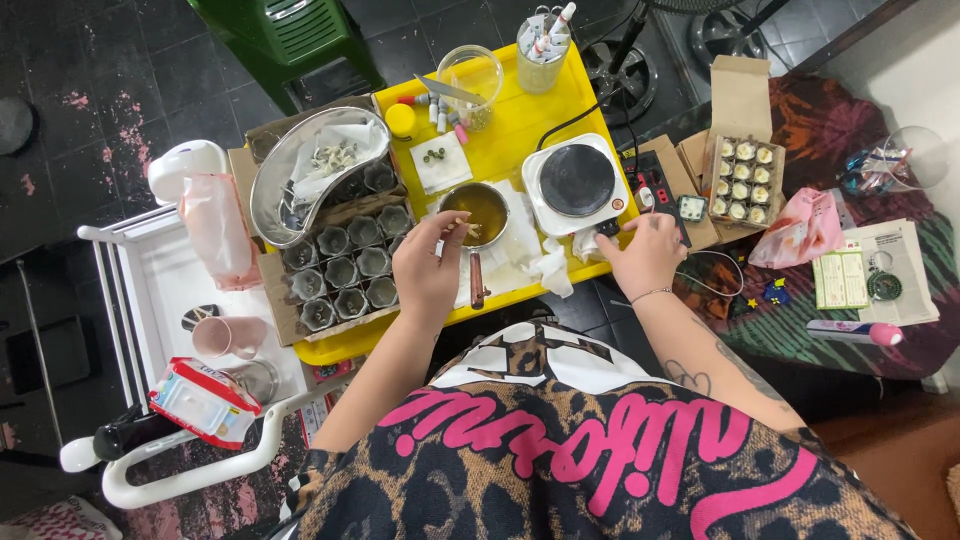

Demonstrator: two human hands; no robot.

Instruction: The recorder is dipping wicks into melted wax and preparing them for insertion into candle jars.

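Your left hand hovers over the small round metal pot with amber liquid, its grip pinching a thin pale stick whose tip dips at the pot's near edge. The pot sits on white paper near the middle of the bright yellow plastic tray, its handle pointing toward you. Your right hand rests at the tray's near right corner, fingers pressed down on the front edge of the white single-burner electric hotplate; whether that grip closes on a knob I cannot tell. Left of the pot stands a cardboard box of grey cup moulds, with a kidney-shaped steel dish lying across its far end. Far right, a second open cardboard box of filled little cups sits just beside a pink crumpled bag.
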